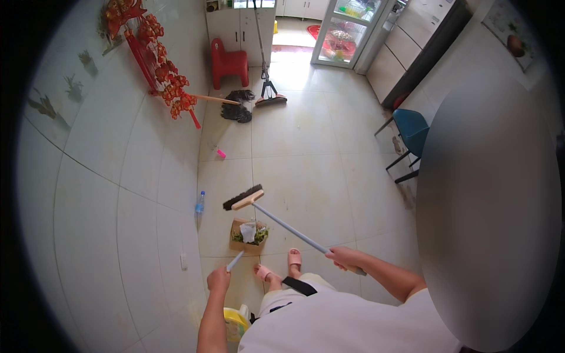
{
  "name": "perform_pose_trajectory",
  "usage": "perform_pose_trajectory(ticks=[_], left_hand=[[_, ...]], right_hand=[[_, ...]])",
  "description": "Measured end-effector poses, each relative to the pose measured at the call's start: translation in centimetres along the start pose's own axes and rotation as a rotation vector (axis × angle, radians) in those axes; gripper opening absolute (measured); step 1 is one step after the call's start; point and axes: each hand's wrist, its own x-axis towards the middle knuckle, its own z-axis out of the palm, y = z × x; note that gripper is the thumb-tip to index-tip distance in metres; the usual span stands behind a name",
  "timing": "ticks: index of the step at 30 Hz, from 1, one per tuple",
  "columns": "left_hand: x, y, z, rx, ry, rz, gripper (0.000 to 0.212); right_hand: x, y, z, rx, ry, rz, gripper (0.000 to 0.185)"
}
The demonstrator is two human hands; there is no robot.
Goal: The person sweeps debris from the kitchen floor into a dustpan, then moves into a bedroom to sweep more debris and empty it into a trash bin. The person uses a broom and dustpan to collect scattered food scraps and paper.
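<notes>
My right hand [346, 259] grips the handle end of a broom [289, 227] with a grey pole. Its beige head with black bristles is at the far end of the pole, beyond a tan dustpan [253, 248]. In the dustpan lie green plant scraps [260, 235] and a crumpled white paper [248, 231]. My left hand [219, 279] is closed around the dustpan's grey handle, left of my feet in pink slippers. The broom's bristles seem raised, but whether they touch the floor I cannot tell.
A plastic bottle [200, 203] stands by the left wall, with a pink object [221, 153] farther off. Beyond are a mop [240, 112], a floor squeegee [271, 100] and a red chair [230, 61]. A blue chair [411, 128] is at right; a yellow-and-white item [235, 322] is near my left arm.
</notes>
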Motion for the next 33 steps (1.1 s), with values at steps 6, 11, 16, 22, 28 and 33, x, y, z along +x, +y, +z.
perform_pose_trajectory(ticks=[6,11,16,22,28,33], left_hand=[[-2.2,-3.5,2.5,0.085,0.02,0.036,0.024],[-1.3,-3.5,1.1,0.034,-0.046,-0.064,0.022],[0.7,-0.8,-1.2,0.025,-0.078,-0.045,0.024],[1.0,-2.5,-0.9,0.022,-0.088,-0.046,0.022],[1.8,-7.1,-3.3,0.121,-0.089,0.12,0.021],[2.2,-7.5,-5.3,0.305,-0.154,0.336,0.015]], right_hand=[[16.9,1.4,-2.9,0.058,-0.218,-0.133,0.035],[20.3,-10.5,0.5,0.057,0.055,0.043,0.04],[22.2,-7.2,3.9,-0.248,0.058,0.045,0.037],[9.4,2.7,4.5,-0.055,-0.127,0.141,0.031],[-2.9,4.8,0.9,0.076,-0.144,0.26,0.027],[-3.0,7.2,0.5,0.479,-0.031,0.265,0.026]])
